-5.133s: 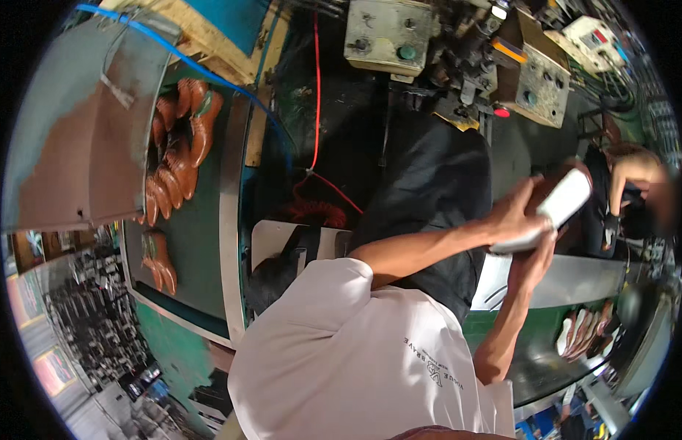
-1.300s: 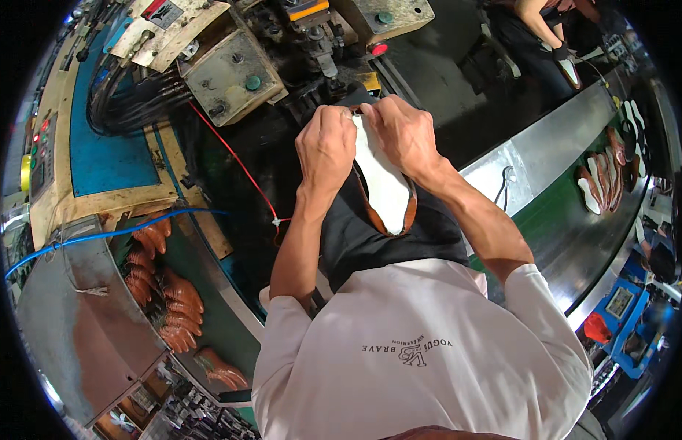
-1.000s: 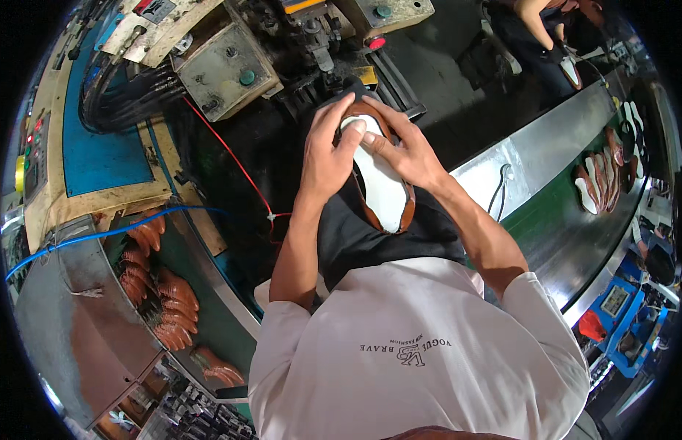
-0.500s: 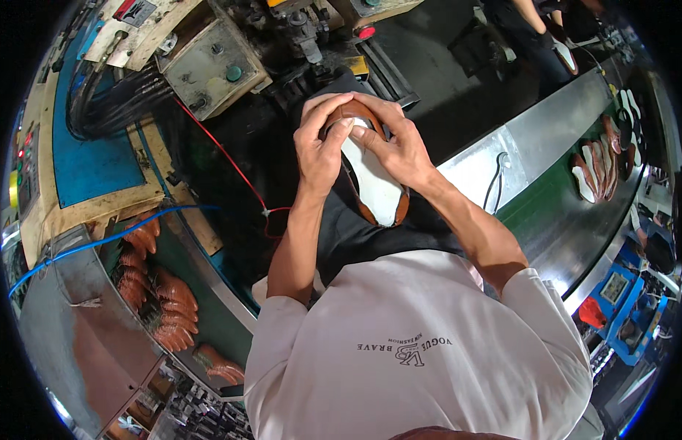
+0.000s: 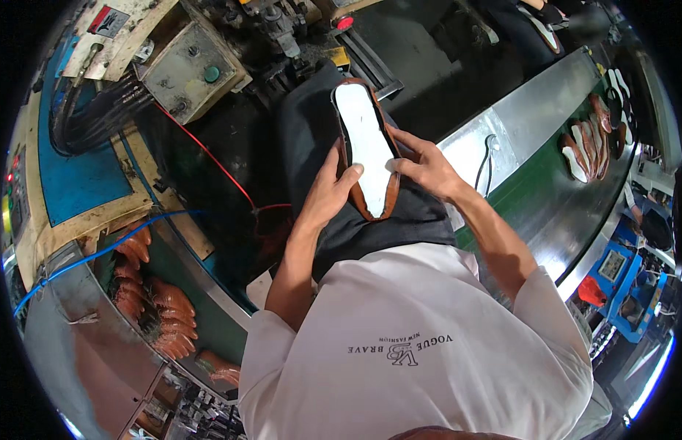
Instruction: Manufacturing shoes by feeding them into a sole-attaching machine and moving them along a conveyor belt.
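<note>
Above my lap is a brown shoe upper [image 5: 361, 147] with a long white insole facing up and its brown edges folded round the rim. My left hand [image 5: 333, 183] grips its left side, the thumb pressed on the white insole. From the right, my right hand [image 5: 429, 167] holds the opposite side, its thumb at the insole's edge and the fingers mostly hidden underneath. The narrower end points toward me, the wider end away.
A machine with a grey control box [image 5: 190, 70] stands at the far left. Several brown shoe uppers [image 5: 172, 315] lie on the left green belt. More white-soled uppers [image 5: 586, 150] lie on the right conveyor. A blue hose [image 5: 106, 246] crosses at left. A co-worker holds a shoe [image 5: 540, 29] at the upper right.
Both hands have slid from the shoe's far end to its middle sides, baring more of the white insole. The view has shifted slightly.
</note>
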Demonstrator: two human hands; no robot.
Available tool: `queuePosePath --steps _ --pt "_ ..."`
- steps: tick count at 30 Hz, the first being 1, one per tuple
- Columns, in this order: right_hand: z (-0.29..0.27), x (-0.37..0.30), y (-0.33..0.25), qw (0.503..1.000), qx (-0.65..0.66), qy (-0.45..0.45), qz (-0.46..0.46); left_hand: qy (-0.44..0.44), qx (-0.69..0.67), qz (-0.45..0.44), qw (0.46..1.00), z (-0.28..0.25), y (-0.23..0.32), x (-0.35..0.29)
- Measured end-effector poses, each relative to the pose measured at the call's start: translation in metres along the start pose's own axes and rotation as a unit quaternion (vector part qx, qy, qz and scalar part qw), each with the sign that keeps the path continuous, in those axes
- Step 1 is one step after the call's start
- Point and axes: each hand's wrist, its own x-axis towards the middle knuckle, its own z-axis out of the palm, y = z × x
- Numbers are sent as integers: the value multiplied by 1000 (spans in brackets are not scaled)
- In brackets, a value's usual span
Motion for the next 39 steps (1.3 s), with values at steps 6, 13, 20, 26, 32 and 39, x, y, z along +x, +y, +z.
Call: queuePosePath --steps 6,13,20,26,32,39 --pt "-4 -8 -6 988 -136 -34 -63 -41 -31 -24 998 -5 2 5" --pt "34 -29 -24 831 -518 37 -199 -8 -338 -133 932 20 30 9" --pt "22 -15 -21 859 -450 46 -238 231 150 97 956 -30 17 95" --pt "21 -23 -15 861 -456 50 -217 202 237 119 943 -47 27 133" --pt "16 -19 8 871 -444 60 -202 197 240 189 931 -37 24 136" --pt "4 -8 1 869 -412 44 -270 201 252 210 923 -49 24 126"
